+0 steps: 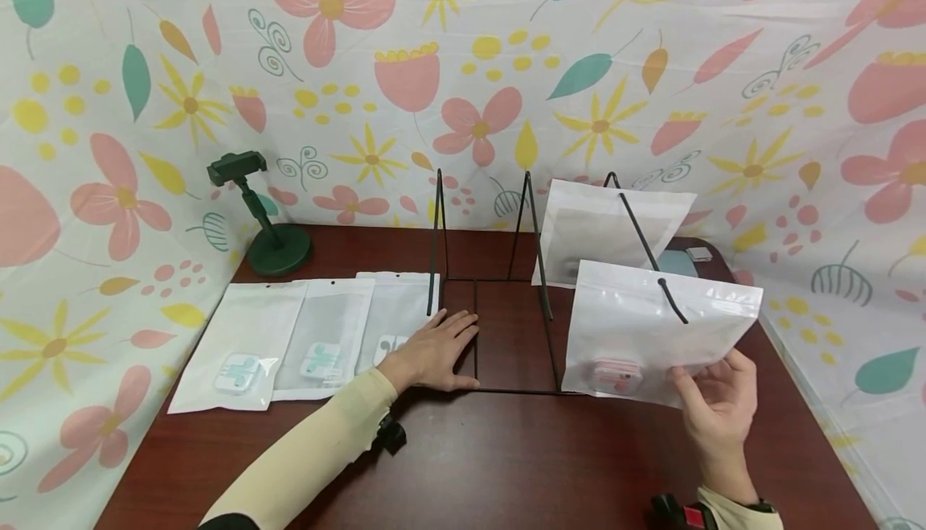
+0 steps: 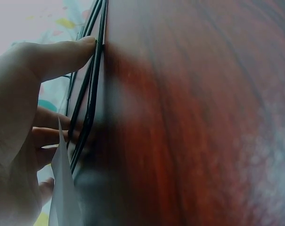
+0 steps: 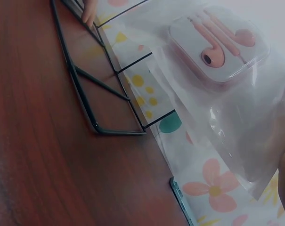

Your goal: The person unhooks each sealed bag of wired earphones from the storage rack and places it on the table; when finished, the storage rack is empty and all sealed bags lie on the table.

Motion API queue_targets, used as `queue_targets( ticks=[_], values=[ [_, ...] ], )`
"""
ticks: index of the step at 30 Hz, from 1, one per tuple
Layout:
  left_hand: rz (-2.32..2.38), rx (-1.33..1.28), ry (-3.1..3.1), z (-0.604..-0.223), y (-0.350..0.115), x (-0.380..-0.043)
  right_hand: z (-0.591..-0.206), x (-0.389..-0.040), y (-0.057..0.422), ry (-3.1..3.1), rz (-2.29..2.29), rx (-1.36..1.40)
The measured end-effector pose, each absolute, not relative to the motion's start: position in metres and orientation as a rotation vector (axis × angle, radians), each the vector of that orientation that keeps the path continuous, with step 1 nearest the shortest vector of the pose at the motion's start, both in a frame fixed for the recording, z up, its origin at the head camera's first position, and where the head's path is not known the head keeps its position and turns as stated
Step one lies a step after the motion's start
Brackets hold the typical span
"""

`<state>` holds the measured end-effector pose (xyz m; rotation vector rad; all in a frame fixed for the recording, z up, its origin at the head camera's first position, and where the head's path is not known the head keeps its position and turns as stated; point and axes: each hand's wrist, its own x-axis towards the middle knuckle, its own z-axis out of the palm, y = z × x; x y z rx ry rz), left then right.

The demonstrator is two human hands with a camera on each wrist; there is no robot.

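Observation:
A white zip bag point(image 1: 637, 317) hangs from the right-hand hook of a black wire rack point(image 1: 506, 391). Inside it shows a clear case of pink earphones point(image 3: 217, 44). My right hand point(image 1: 723, 401) pinches the bag's lower right edge, thumb in front and fingers behind. The left hand point(image 1: 437, 351) rests on the left part of the rack's base, fingers spread and nearly straight. In the left wrist view its thumb point(image 2: 62, 56) touches the wire. Another white bag point(image 1: 611, 224) hangs farther back on the same side of the rack.
Three white bags with earphone cases, the leftmost bag point(image 1: 239, 337) among them, lie on the dark wooden table point(image 1: 506, 466) left of the rack. Behind them stands a dark green stand point(image 1: 278, 250). A grey-blue object point(image 1: 678, 263) lies at the back right. Floral cloth surrounds the table.

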<state>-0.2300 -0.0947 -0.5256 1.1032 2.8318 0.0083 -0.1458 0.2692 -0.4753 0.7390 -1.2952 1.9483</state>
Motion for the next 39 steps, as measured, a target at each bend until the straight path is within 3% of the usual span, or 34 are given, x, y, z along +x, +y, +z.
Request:
queue_targets(
  ticks=[39],
  values=[
    [0.014,1.094,2.817,-0.523,-0.094,-0.23,-0.478,-0.118,0.265,-0.971,2.104,0.716]
  ],
)
